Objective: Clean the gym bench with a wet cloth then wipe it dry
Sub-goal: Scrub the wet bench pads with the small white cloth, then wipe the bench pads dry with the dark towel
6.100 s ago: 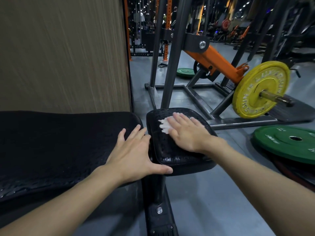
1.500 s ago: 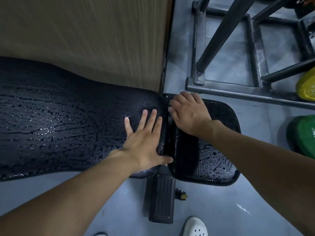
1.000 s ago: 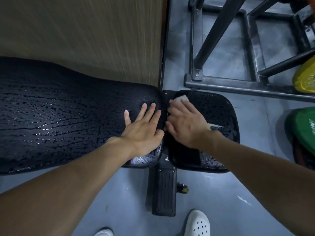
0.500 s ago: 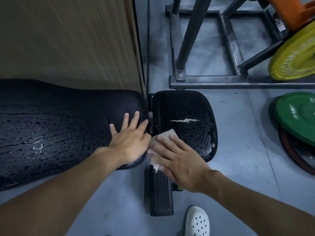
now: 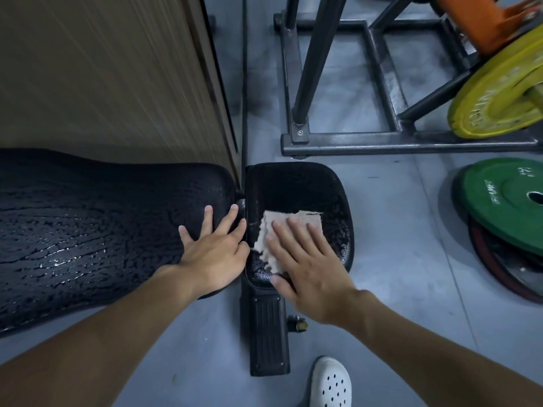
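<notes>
Lettering on the green plate (image 5: 505,218) and yellow plate (image 5: 493,104) is unreadably blurred.

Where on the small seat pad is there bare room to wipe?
Bare: the seat pad beyond the cloth, toward the rack base. Crowded: its near half, where the right hand presses the cloth; the left hand rests on the long pad alongside.

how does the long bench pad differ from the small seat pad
The long bench pad is far larger and runs out of view; the small seat pad is short and rounded. The left hand rests flat on the long bench pad, while the right hand presses a cloth onto the small seat pad. Both are black, textured and beaded with water.
</notes>
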`<state>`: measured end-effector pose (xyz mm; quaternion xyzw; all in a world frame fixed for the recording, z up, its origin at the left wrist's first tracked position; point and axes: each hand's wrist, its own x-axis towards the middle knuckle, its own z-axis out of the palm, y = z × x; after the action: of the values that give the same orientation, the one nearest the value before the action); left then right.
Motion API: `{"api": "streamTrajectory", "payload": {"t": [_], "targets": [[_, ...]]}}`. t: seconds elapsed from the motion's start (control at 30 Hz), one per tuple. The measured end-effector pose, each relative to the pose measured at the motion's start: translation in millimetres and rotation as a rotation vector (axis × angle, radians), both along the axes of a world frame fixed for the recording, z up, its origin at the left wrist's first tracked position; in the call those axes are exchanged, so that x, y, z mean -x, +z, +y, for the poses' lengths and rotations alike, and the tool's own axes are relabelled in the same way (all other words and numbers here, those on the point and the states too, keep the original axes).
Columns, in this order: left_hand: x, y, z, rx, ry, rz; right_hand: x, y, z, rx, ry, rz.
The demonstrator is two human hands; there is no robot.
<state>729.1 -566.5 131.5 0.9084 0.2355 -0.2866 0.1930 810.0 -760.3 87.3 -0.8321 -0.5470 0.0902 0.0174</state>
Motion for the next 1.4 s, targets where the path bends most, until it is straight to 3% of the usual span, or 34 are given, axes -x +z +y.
{"api": "streamTrajectory", "payload": {"t": [0.07,0.23,0.5,0.57,0.67,0.8,0.87,1.0,1.17,1.4], "targets": [[0,0,1,0.001,0.003,0.000,-10,-3,-21,-0.010,0.099,-0.035],[-1,0,2,0.029,0.006,0.015,-16,-3,-34,0.001,0.026,-0.055],[8,7,11,0.206,0.102,-0.082,13,4,-34,-0.301,-0.046,0.027],[20,11,14,0.341,0.195,-0.209,25,28,-15,-0.423,-0.332,0.235],[44,29,25,0.585,0.503,-0.430,42,72,41,-0.560,-0.805,0.667],[93,72,79,0.990,1.003,-0.479,88,108,138,-0.696,-0.876,1.109],[133,92,121,1.105,1.040,-0.473,126,124,189,-0.687,-0.827,1.192],[228,121,214,1.037,1.124,-0.632,211,156,287,-0.581,-0.717,1.211],[342,151,312,0.636,1.244,-0.759,307,178,397,-0.475,-0.578,1.203],[478,168,435,0.776,1.449,-0.866,424,197,556,-0.387,-0.493,1.304]]}}
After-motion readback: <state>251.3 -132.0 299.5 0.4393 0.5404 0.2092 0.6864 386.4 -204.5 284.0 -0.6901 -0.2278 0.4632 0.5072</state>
